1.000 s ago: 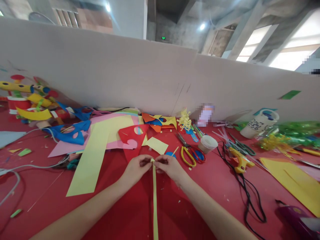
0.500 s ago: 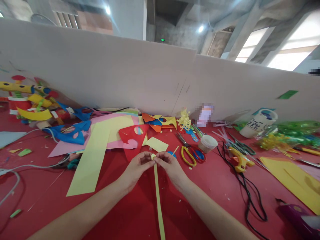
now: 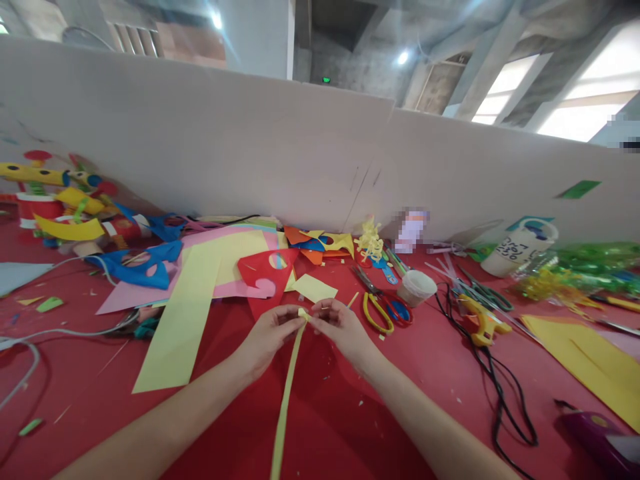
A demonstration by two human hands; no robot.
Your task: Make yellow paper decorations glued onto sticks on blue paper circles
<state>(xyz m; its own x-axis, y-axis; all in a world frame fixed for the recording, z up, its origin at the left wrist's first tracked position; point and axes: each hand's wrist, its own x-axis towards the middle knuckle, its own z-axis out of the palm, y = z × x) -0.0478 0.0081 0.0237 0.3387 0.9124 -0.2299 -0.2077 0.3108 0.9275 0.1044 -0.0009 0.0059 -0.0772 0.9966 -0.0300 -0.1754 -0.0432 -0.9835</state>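
Observation:
Between my two hands is a long, narrow pale yellow paper strip (image 3: 287, 400), its upper end folded or rolled into a small bundle. My left hand (image 3: 274, 331) pinches that end between thumb and fingers. My right hand (image 3: 341, 328) meets it from the other side, thumb and fingertips closed at the same end. From there the strip hangs toward me and runs out of the bottom of the view. Just beyond my hands lie a pale yellow paper rectangle (image 3: 315, 288) and a red foam cut-out (image 3: 265, 267). Scissors with yellow and red handles (image 3: 379, 313) rest to the right.
On the left lie a wide yellow sheet (image 3: 177, 333), blue cut-outs (image 3: 140, 267) and a white cable (image 3: 75, 331). Rightward are a white cup (image 3: 417, 287), a yellow glue gun (image 3: 483, 320) with black cord, yellow sheets (image 3: 590, 360) and a purple tool (image 3: 600, 433). A white partition (image 3: 200, 147) stands behind.
The hanging strip has swung to the left at its lower part. Its folded end has shifted slightly left, and my right hand's fingers have moved a little apart from my left hand's.

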